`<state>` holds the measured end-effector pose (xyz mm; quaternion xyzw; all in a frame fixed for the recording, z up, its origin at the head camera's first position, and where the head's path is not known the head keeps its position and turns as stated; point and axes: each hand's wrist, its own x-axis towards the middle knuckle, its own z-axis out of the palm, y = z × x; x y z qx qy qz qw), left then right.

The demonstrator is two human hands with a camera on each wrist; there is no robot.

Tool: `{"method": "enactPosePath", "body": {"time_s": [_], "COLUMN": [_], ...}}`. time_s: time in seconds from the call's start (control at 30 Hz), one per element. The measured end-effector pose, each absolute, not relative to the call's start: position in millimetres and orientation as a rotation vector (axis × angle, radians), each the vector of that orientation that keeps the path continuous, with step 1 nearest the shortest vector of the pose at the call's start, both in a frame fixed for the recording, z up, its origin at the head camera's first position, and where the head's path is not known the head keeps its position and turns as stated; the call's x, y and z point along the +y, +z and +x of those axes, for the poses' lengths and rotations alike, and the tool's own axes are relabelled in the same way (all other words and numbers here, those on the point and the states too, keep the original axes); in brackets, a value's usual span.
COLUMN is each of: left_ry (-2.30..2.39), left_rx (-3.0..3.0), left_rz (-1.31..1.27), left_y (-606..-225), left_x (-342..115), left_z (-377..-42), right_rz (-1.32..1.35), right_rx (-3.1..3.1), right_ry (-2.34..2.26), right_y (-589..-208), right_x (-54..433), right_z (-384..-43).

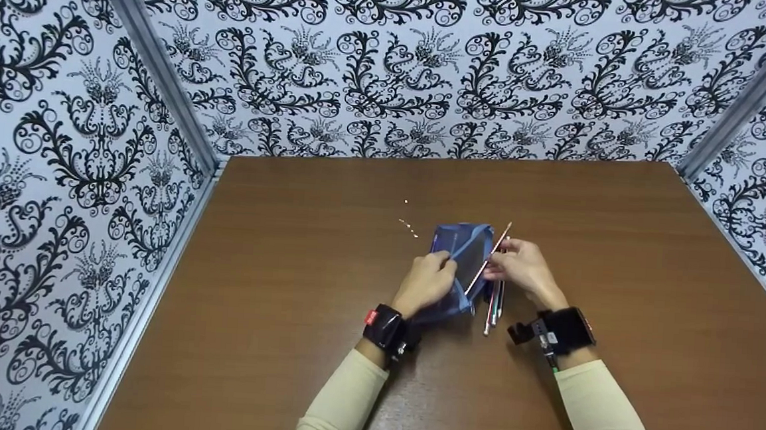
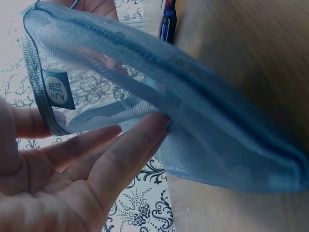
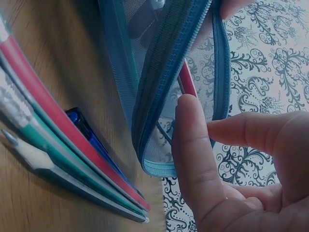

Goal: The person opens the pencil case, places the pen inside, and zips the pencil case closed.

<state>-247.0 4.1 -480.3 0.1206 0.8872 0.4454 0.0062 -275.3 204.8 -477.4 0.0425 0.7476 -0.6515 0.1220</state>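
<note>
My left hand [image 1: 429, 281] grips a blue mesh zip pencil case [image 1: 447, 237] by its side, thumb and fingers on either face of the mesh. The case stands tilted with its zipped mouth [image 3: 166, 72] spread apart, facing right. Between thumb and fingertips my right hand [image 1: 523, 267] pinches a red-and-white pencil [image 1: 498, 242]. One end of it reaches into the mouth of the case; the other sticks up past the fingers. In the right wrist view, a short red length of this pencil shows beyond the fingertip.
Several loose pencils [image 3: 67, 125], red, green and dark, lie on the wooden table [image 1: 299, 283] beside the case. A blue pen [image 3: 89, 135] lies along with them. Small white specks [image 1: 409, 227] dot the tabletop beyond the case. Patterned walls [image 1: 391, 76] enclose the table's back and sides.
</note>
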Motion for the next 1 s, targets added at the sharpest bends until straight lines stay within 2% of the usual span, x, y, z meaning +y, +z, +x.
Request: {"method": "enactPosePath", "body": {"time_s": [1.0], "left_ry": [1.357], "left_rx": [2.811], "left_rz": [0.420], "left_y": [-482.3], "left_x": [4.3], "left_z": [-249.8], "right_rz": [0.012], "right_rx": [2.187], "right_ry": [-1.900], "right_y": [-477.0], "right_x": [202.8], "right_z": [-271.2]}}
